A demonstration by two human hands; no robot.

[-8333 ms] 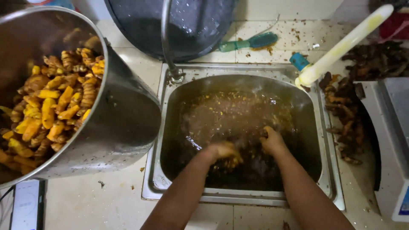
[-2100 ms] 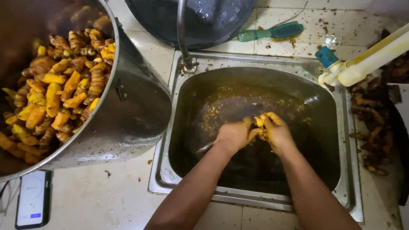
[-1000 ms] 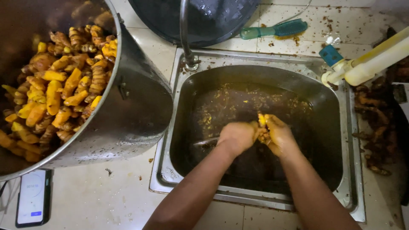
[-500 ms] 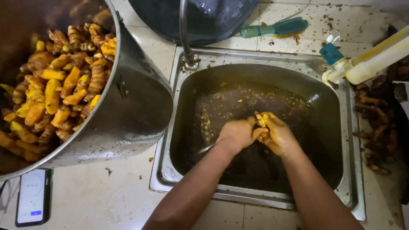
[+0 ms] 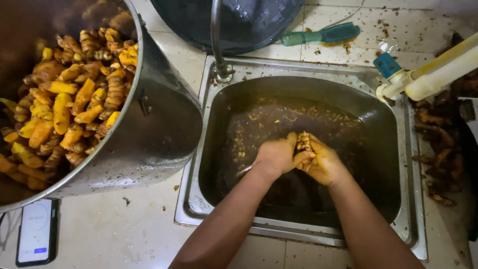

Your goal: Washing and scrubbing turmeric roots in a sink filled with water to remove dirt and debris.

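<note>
Both my hands are together over the middle of a steel sink (image 5: 195, 209) filled with dark, murky water. My left hand (image 5: 277, 155) and my right hand (image 5: 323, 162) are clasped around a knobbly brown-yellow root piece (image 5: 303, 143), which sticks up between the fingers. Both hands are stained yellow. Bits of peel float on the water behind them. A thin metal object pokes out of the water just under my left wrist.
A large steel pot (image 5: 149, 134) heaped with yellow-orange roots (image 5: 69, 104) leans at the left. A tap (image 5: 217, 40) rises behind the sink, beside a dark basin (image 5: 249, 25) and a green brush (image 5: 318, 36). Dark unwashed roots (image 5: 438, 149) lie right; a phone (image 5: 36, 231) lies lower left.
My hands have stayed pressed together around the root, shifting slightly as they rub it. The view has barely moved in the last second.
</note>
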